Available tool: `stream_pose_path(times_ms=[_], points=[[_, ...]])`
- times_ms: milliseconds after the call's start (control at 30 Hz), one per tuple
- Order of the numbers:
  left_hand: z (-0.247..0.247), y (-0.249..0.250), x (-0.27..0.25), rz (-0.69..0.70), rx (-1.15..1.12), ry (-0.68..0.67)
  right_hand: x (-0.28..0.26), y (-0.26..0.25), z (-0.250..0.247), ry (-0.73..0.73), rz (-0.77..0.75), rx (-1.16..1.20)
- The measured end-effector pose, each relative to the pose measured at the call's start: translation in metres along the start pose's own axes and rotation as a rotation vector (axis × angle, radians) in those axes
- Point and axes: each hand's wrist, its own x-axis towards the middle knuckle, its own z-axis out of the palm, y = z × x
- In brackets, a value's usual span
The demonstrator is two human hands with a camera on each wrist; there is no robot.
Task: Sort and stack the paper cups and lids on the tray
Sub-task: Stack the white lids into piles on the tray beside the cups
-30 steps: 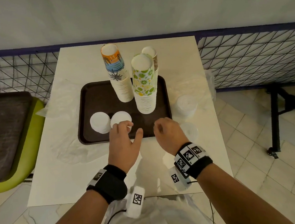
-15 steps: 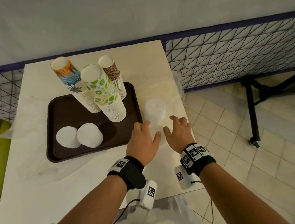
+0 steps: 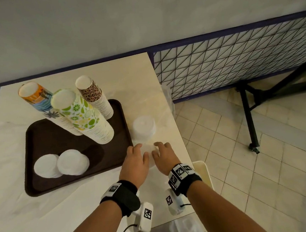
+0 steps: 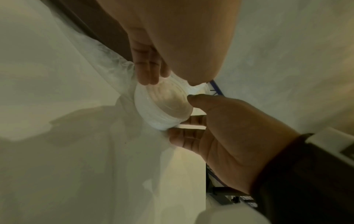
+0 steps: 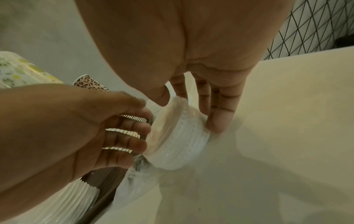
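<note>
Head view: a dark brown tray [image 3: 76, 180] sits on a pale table [image 3: 27, 210]. On the tray stand three tall stacks of paper cups: an orange and blue stack [image 3: 39, 99], a lime-patterned stack [image 3: 83, 116] and a leopard-print stack [image 3: 95, 97]. Two low piles of white lids [image 3: 60, 164] lie side by side at the tray's near left. Right of the tray, on the table, another stack of lids [image 3: 143, 126] stands in clear plastic wrap. Just nearer, the left hand [image 3: 134, 163] and right hand [image 3: 164, 158] flank a wrapped lid stack [image 3: 149, 149].

Left wrist view: the wrapped lid stack [image 4: 162, 104] rests on the table beside the tray edge; left fingers [image 4: 147, 71] and thumb curl against its far side, right fingers [image 4: 187, 134] against the near side.

Right wrist view: both hands cup the stack [image 5: 180, 136], fingers partly curled, touching its sides.
</note>
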Motion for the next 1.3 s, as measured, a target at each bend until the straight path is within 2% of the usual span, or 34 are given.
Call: stream_pose_path(times_ms=[133,267,367,533,667,1000,1300], points=[[-0.006,-0.012,-0.001,-0.066,0.078,0.052,0.007,0.002,0.002,0.011,0.014,-0.011],[-0.004,-0.013,-0.004,-0.214,0.122,-0.059,0.011,0.004,0.002,0.005,0.049,0.003],[0.000,-0.012,-0.002,-0.215,0.105,-0.084,0.010,0.002,0.001,-0.032,0.043,-0.026],[0.009,-0.011,0.000,-0.207,0.102,-0.104,0.012,0.005,0.008,0.001,0.105,0.004],[0.015,-0.005,-0.002,-0.218,0.068,-0.094,0.015,0.008,0.005,-0.045,0.109,0.048],[0.021,-0.005,-0.003,-0.218,0.031,-0.053,0.022,0.019,0.006,-0.054,0.116,0.118],[0.023,0.002,-0.005,-0.179,-0.021,-0.036,0.025,0.029,0.000,-0.078,0.107,0.308]])
